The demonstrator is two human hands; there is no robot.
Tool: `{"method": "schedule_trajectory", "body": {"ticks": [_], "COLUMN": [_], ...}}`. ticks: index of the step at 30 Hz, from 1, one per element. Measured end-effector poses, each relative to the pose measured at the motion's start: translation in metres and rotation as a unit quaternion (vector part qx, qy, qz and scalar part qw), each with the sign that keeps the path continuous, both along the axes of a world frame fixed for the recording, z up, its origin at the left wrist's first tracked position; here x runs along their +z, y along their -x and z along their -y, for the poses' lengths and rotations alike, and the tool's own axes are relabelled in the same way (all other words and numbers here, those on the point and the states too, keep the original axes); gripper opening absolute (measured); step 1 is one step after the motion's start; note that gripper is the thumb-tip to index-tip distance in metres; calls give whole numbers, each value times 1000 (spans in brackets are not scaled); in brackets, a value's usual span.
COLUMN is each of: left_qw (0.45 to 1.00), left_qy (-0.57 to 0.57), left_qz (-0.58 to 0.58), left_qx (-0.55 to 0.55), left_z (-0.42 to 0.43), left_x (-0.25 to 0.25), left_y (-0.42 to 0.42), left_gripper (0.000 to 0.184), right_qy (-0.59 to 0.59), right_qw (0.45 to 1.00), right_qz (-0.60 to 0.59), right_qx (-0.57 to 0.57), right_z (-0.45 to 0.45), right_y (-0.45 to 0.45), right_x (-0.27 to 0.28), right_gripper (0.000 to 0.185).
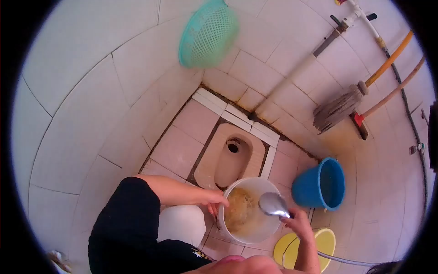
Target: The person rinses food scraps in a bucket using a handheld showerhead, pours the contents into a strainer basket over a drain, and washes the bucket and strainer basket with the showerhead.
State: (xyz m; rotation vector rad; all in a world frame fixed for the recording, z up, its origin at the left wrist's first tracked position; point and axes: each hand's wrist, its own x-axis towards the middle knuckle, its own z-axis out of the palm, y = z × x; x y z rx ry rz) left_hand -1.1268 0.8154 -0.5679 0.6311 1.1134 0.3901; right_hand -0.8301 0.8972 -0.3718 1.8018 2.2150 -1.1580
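Looking down into a tiled washroom, with clock directions taken from the white bucket [261, 232] below the middle of the view. Inside the bucket, mostly toward nine o'clock, a murky yellow-brown pool [239, 209].

At the rim, between nine and ten o'clock, the left hand [216, 200], fingers loosely curled and slightly apart; cannot tell if pinching the rim. Between three and four o'clock, the right hand [297, 223], fingers wrapped around the handle of a silver shower head [273, 203]. Rounded, shiny back turned upward, over the three o'clock part of the bucket's mouth. Out toward four o'clock, a grey hose [349, 261].

Near two o'clock, a blue bucket [306, 186], tilted in view; at four, a yellow bucket [326, 249], partly hidden behind the right forearm. Between eleven and twelve, just beside the white bucket, a squat toilet [231, 157] set in the floor. Farther up that way, a green mesh basket [209, 35] against the wall. Toward one o'clock, a grey-headed mop [338, 108].
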Motion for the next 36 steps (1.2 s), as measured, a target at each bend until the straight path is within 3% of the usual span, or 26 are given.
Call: {"method": "schedule_trajectory", "body": {"ticks": [2, 3, 5, 6, 7, 8, 9, 11, 13, 16, 20, 22, 23, 25, 26, 28, 29, 34, 36], "left_qw": [992, 993, 949, 961, 928, 862, 617, 552, 377, 407, 368, 461, 461, 533, 535, 542, 544, 559, 515], "left_qy": [40, 37, -127, -195, -254, -309, -510, -459, -511, -489, -422, -339, -340, -356, -361, -377, -376, -382, -429], "left_qz": [67, 60, -67, -169, -262, -320, -494, -535, -618, -606, -651, -672, -671, -517, -513, -367, -366, -223, -206], "left_qx": [-97, -94, -281, -105, 77, 244, 338, 446, 464, 478, 513, 470, 471, 567, 567, 656, 655, 702, 713], "left_z": [-5, -13, -40, -77, -118, -124, -110, -112, -126, -152, -176, -179, -183, -200, -209, -224, -230, -209, -218], "left_x": [-6, -5, 4, -34, -60, 43, 116, 214, 242, 247, 245, 248, 245, 230, 224, 218, 220, 289, 302], "left_y": [14, 28, 67, 102, 143, 165, 194, 245, 289, 316, 314, 315, 316, 323, 328, 343, 347, 312, 305], "left_gripper": [37, 37, 31, 27, 23, 27, 36, 48, 51, 54, 49, 44, 44, 43, 43, 44, 44, 43, 41], "right_qy": [13, 5, -5, -8, 1, 9, 4, 26, -24, -25, -7, 19, -4, -29, -35, -41, -31, -28, -16], "right_qw": [995, 991, 990, 990, 993, 995, 995, 994, 993, 991, 991, 993, 992, 991, 989, 986, 988, 990, 992], "right_qz": [86, 112, 102, 101, 90, 78, 74, 90, 79, 100, 106, 96, 95, 91, 113, 137, 129, 119, 113], "right_qx": [45, 69, 94, 96, 80, 66, 70, 53, 84, 84, 83, 63, 80, 93, 93, 88, 82, 71, 52], "right_z": [2, 3, 7, 10, 13, 12, 11, 19, 19, 21, 24, 23, 22, 22, 24, 26, 25, 30, 29], "right_y": [1, -3, -14, -22, -28, -28, -23, -18, -26, -20, -13, -15, -19, -14, -9, -8, -11, -19, -28], "right_x": [-12, -22, -35, -39, -42, -43, -37, -22, -32, -29, -24, -25, -33, -32, -24, -19, -22, -35, -47], "right_gripper": [38, 41, 41, 41, 41, 42, 42, 43, 44, 44, 43, 48, 49, 49, 49, 49, 48, 48, 46]}}
